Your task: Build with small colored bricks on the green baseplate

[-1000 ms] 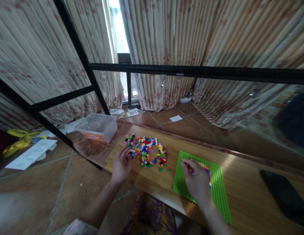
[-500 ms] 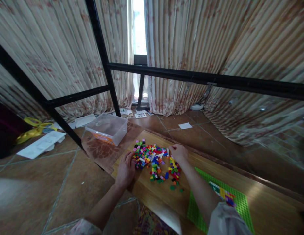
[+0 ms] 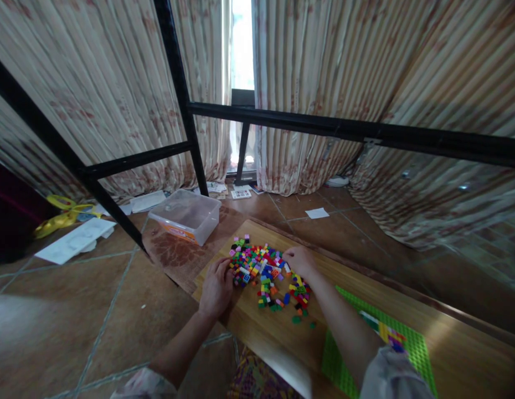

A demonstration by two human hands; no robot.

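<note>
A pile of small coloured bricks (image 3: 266, 271) lies on the wooden table (image 3: 274, 338) near its left end. My left hand (image 3: 216, 287) rests on the table at the pile's left edge, fingers curled against the bricks. My right hand (image 3: 299, 260) sits on the pile's far right side, fingers bent down into the bricks; what they pinch is hidden. A green baseplate (image 3: 411, 346) with a short row of coloured bricks (image 3: 386, 334) on it lies to the right, partly behind my right sleeve.
A clear plastic box (image 3: 186, 215) stands on the floor beyond the table's left end. Black metal frame bars (image 3: 324, 126) cross in front of striped curtains. Papers (image 3: 75, 243) and a yellow ribbon (image 3: 60, 219) lie on the tiled floor at left.
My right hand left the green baseplate and moved left onto the brick pile. The left hand stayed at the pile's left edge. The view swung left.
</note>
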